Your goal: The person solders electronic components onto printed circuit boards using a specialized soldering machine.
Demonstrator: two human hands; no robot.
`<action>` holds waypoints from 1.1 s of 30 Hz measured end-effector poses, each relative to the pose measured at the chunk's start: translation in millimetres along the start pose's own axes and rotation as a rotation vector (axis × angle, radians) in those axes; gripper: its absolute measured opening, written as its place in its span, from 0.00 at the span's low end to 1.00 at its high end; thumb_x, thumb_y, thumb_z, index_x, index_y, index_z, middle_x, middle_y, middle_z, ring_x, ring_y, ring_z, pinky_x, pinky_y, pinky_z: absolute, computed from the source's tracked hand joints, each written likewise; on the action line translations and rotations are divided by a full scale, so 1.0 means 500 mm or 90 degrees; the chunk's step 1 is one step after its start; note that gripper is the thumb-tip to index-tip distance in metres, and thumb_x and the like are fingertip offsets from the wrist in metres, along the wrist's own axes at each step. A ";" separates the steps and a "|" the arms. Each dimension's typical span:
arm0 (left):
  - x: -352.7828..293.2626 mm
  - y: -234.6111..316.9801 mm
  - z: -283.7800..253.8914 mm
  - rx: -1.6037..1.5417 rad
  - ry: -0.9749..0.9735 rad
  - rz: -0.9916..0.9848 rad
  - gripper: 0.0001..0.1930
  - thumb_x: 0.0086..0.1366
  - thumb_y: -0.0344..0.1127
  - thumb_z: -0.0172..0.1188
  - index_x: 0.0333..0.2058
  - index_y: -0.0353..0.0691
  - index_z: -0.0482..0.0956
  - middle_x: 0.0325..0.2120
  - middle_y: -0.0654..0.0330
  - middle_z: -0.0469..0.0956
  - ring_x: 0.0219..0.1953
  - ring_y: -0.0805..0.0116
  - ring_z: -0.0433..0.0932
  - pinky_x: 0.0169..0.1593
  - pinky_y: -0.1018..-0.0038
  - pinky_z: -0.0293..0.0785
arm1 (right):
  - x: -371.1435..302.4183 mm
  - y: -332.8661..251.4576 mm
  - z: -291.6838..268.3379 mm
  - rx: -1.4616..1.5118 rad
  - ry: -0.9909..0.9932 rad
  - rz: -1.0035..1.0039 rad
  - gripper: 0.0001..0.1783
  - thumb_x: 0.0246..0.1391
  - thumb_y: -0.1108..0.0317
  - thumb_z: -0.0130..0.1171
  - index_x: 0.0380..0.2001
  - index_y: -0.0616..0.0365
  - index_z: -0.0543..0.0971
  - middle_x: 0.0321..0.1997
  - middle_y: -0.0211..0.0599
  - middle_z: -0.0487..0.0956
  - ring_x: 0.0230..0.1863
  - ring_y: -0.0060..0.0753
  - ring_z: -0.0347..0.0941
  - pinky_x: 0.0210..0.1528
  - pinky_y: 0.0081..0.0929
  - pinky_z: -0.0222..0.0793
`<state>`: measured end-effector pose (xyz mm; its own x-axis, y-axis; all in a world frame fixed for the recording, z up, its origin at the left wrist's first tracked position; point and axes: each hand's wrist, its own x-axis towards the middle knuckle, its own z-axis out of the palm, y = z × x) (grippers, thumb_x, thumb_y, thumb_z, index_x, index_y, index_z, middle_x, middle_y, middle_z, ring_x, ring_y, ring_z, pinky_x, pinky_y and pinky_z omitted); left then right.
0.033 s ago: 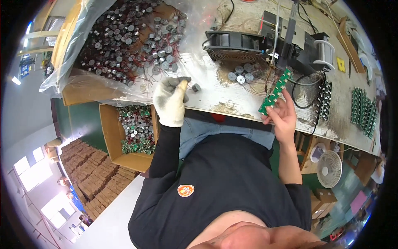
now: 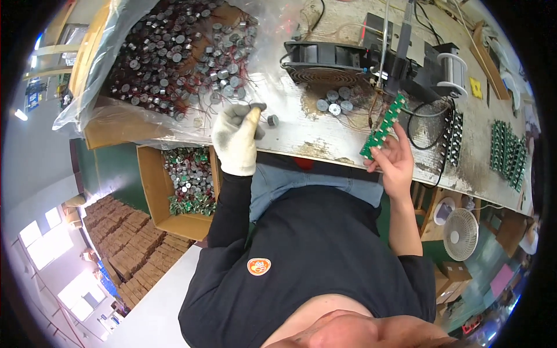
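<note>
In the head view, the right hand (image 2: 396, 165), bare, is at 3 o'clock from the centre, gripping the lower end of a long, narrow green circuit board (image 2: 383, 128) between thumb and fingers. The board slants up from the hand toward 1 o'clock, over the worn white tabletop (image 2: 290, 142), its far tip near a black bench apparatus (image 2: 400, 75).

The left hand (image 2: 235, 139), in a white glove with grey fingertips, is at 10 to 11 o'clock, fingers curled and thumb against a fingertip; whether it pinches anything I cannot tell. Just beside it, at its 2 o'clock, is a small grey metal cylinder (image 2: 272, 120).

At 1 o'clock, a cluster of round silver metal cylinders (image 2: 335, 109) lies below a square black fan (image 2: 325, 56). At 11 o'clock, a heap of silver cylinders with red wires (image 2: 177, 57) sits in clear plastic sheeting (image 2: 96, 119). At 9 o'clock stands an open brown cardboard box (image 2: 152, 182). At 3 o'clock, far right, lie rows of green boards (image 2: 507, 155).
</note>
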<state>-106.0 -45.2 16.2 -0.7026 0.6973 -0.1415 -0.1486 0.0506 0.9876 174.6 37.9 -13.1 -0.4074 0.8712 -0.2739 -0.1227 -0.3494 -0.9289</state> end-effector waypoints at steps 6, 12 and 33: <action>-0.023 0.004 0.061 -0.006 -0.097 -0.086 0.20 0.63 0.32 0.58 0.49 0.25 0.68 0.34 0.47 0.79 0.32 0.65 0.81 0.37 0.74 0.78 | -0.004 0.001 -0.001 0.037 -0.004 0.002 0.39 0.51 0.85 0.55 0.65 0.60 0.51 0.47 0.48 0.72 0.30 0.27 0.76 0.27 0.20 0.75; -0.076 -0.026 0.119 0.020 -0.207 -0.137 0.14 0.64 0.34 0.58 0.42 0.28 0.74 0.31 0.55 0.79 0.31 0.70 0.78 0.37 0.76 0.76 | -0.008 0.000 0.003 0.058 -0.016 0.007 0.43 0.48 0.86 0.57 0.65 0.60 0.51 0.46 0.47 0.71 0.31 0.29 0.76 0.28 0.19 0.73; -0.104 -0.042 0.210 -0.047 -0.302 -0.343 0.10 0.63 0.33 0.58 0.37 0.31 0.76 0.30 0.60 0.78 0.31 0.76 0.75 0.35 0.79 0.73 | 0.004 -0.016 0.009 0.120 -0.029 -0.003 0.31 0.52 0.84 0.55 0.59 0.63 0.58 0.47 0.44 0.71 0.28 0.29 0.77 0.24 0.18 0.73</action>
<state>6.4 -7.4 10.1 -0.1423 0.8251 -0.5468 -0.4478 0.4390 0.7789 170.6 40.9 -5.2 -0.4471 0.8575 -0.2547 -0.2900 -0.4082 -0.8656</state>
